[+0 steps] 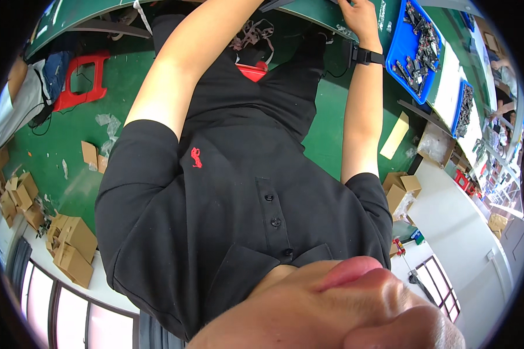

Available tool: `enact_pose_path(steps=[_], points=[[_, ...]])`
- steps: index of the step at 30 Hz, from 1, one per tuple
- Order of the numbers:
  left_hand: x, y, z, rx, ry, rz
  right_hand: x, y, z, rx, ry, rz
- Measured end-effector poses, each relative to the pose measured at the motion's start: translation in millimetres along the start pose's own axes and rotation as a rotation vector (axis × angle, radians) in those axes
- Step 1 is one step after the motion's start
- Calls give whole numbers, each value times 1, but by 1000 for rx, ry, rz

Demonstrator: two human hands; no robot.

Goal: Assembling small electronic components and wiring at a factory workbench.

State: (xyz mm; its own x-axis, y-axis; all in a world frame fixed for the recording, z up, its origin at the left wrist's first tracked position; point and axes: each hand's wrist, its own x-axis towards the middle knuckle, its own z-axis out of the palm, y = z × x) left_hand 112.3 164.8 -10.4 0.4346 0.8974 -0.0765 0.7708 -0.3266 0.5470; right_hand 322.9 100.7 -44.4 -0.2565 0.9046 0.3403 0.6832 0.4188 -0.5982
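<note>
The top edge cuts off the left hand, part of the right hand (360, 21) and a dark object (275, 4); tray parts (426, 51) are too small to identify.

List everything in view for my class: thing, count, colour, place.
Table: one, green, top edge
Blue trays: two, blue, right
Small parts: many, dark, in trays
Red stool: one, red, left floor
Red object: one, red, between the legs
Cardboard boxes: several, brown, both sides
Flat strip: one, pale yellow, right
Clear plastic: several pieces, clear, left floor
Floor: one, green, beneath
Windows: several panes, bright, lower corners
Other people: at least two, partial, side edges
Shirt: one, black, centre
Trousers: one pair, black, upper centre
Wristband: one, black, right wrist
Forearms: two, bare, upper half
Right hand: one, bare, top edge; left hand out of view
</note>
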Motion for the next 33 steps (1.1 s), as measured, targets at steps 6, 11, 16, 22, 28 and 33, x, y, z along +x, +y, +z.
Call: enact_pose_path(steps=[6,11,16,22,28,33], points=[[8,-41,1,-507,-185,209,0,-7,9,-34,12,7],[12,-46,7,-253,-122,323,3,-17,14,-38,-2,-21],[8,-48,10,-120,-67,489,5,-12,21,22,40,-49],[-6,-34,14,167,103,479,13,-17,20,87,-5,51],[15,-5,3,225,-140,102,42,33,5,549,-324,282],[35,-8,-4,373,-369,143,83,19,-7,186,-699,314]])
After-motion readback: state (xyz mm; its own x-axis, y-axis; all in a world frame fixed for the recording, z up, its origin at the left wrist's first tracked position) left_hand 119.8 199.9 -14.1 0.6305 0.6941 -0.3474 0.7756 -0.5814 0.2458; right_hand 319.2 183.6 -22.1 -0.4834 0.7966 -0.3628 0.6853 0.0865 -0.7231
